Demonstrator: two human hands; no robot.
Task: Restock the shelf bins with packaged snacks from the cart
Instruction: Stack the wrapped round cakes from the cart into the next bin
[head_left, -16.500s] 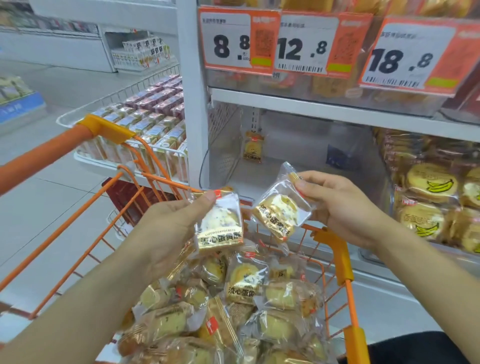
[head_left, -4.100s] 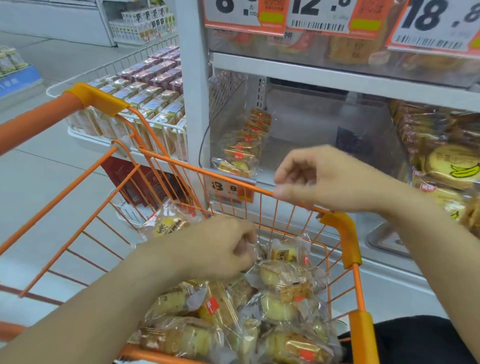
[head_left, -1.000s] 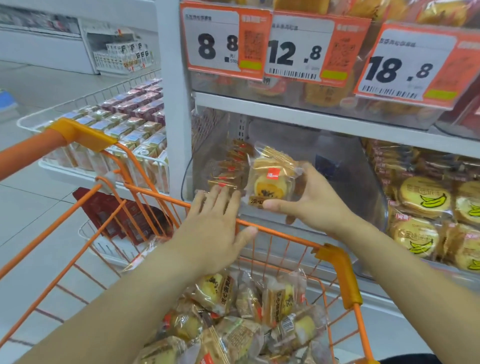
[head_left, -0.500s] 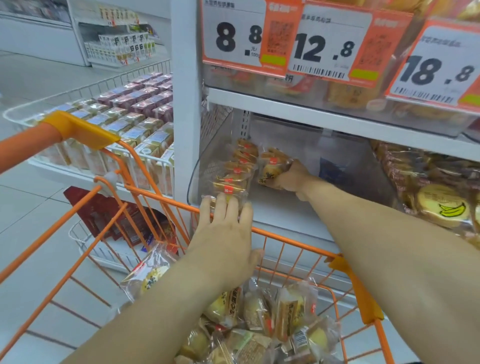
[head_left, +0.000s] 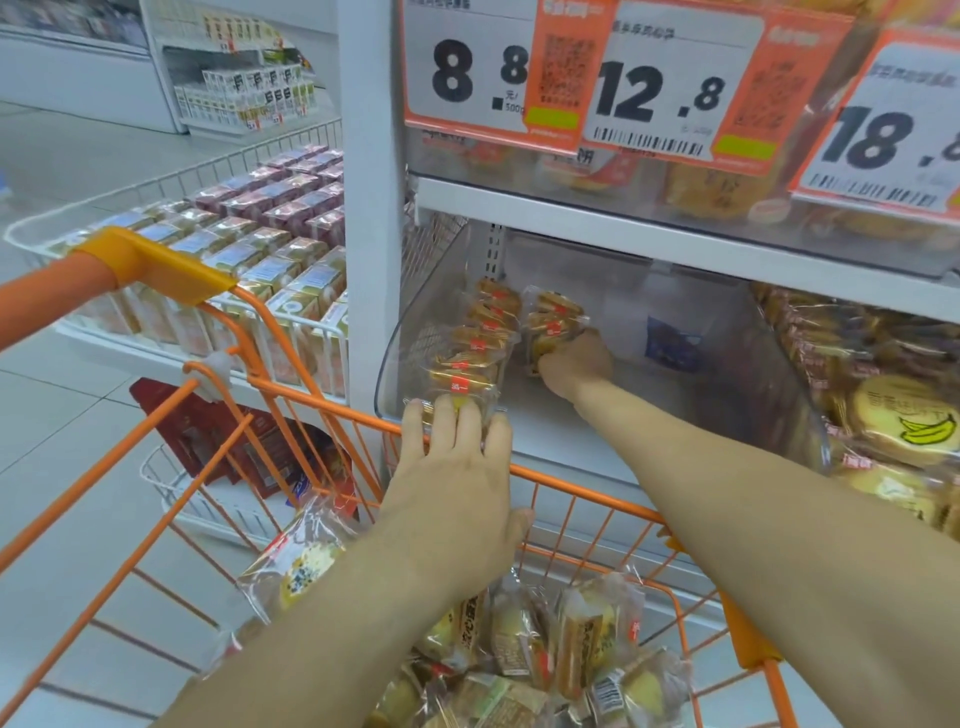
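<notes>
The orange wire cart (head_left: 576, 486) in front of me holds several clear-wrapped cake packets (head_left: 587, 644). A clear shelf bin (head_left: 727, 395) under the 8.8 price tag has a row of the same packets (head_left: 475, 345) standing along its left wall. My right hand (head_left: 574, 358) is deep inside the bin, fingers closed on a small stack of packets (head_left: 550, 322) set upright beside that row. My left hand (head_left: 457, 478) lies flat, fingers apart, over the cart's front rim, its fingertips touching the front packet of the row.
A neighbouring bin (head_left: 893, 410) on the right is full of banana-print cakes. A white wire basket (head_left: 223, 244) of boxed goods sits to the left, behind the cart handle (head_left: 150, 265). The white shelf post (head_left: 369, 208) stands between. Price tags (head_left: 670, 83) hang above.
My right hand has carried the packet stack from in front of the bin to its back, beside the row. My left hand has stayed at the cart rim.
</notes>
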